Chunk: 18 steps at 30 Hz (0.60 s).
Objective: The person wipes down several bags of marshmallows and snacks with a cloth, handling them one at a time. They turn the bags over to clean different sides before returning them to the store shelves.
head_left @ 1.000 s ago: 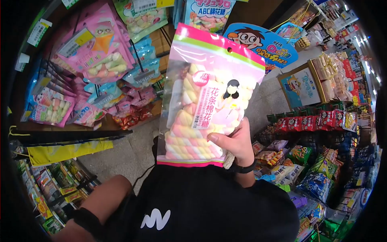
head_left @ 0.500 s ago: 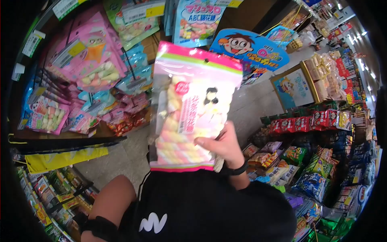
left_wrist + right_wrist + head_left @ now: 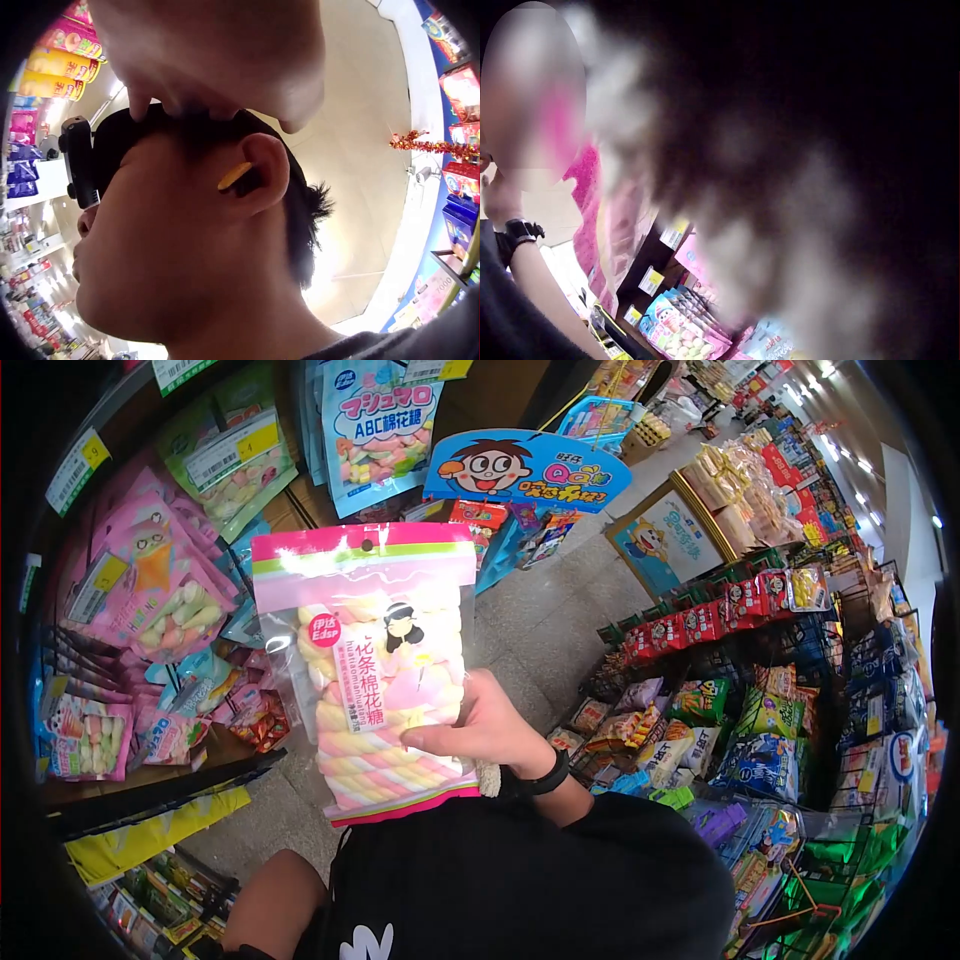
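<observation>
My right hand [image 3: 492, 726] grips the lower right edge of a clear and pink bag of twisted marshmallows [image 3: 385, 755], its thumb across the front and its other fingers hidden behind. The bag stands upright in front of my chest, printed side facing me. In the left wrist view my left hand [image 3: 217, 56] is raised to the side of my head, with spread fingertips touching the dark cap [image 3: 124, 133] and hair above the ear. Only the left upper arm shows in the head view. Blurred shapes fill most of the right wrist view.
Hanging candy bags [image 3: 150, 595] and a blue marshmallow bag [image 3: 378, 435] fill the rack at left. A blue cartoon sign [image 3: 530, 470] juts out beyond the held bag. Snack shelves [image 3: 720, 735] line the right side, with tiled floor [image 3: 545, 625] between.
In the head view the marshmallow bag has moved left and down, still in my right hand. The surroundings have shifted left as the view turned. The left arm shows less at the bottom edge.
</observation>
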Each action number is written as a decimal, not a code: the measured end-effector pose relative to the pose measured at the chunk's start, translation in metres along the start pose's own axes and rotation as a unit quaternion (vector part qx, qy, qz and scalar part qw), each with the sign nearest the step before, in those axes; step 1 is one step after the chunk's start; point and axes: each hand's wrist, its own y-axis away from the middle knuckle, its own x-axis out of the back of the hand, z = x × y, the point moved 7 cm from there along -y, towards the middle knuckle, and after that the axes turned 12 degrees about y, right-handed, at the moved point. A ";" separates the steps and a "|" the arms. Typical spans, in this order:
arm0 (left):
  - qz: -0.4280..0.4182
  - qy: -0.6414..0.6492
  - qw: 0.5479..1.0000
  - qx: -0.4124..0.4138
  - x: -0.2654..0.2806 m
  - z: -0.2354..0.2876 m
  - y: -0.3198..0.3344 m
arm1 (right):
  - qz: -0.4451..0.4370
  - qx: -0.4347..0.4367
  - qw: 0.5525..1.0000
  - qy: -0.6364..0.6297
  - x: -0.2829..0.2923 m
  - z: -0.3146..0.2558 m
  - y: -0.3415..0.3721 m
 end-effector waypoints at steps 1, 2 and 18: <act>0.000 0.003 1.000 -0.002 0.000 0.002 0.001 | 0.003 0.001 1.000 0.000 0.000 -0.001 0.000; 0.000 0.007 1.000 -0.003 0.002 0.005 0.003 | -0.001 0.000 1.000 -0.013 -0.001 -0.002 0.000; 0.037 -0.013 0.998 -0.054 0.019 0.056 0.029 | -0.014 -0.017 1.000 0.015 0.000 0.007 0.007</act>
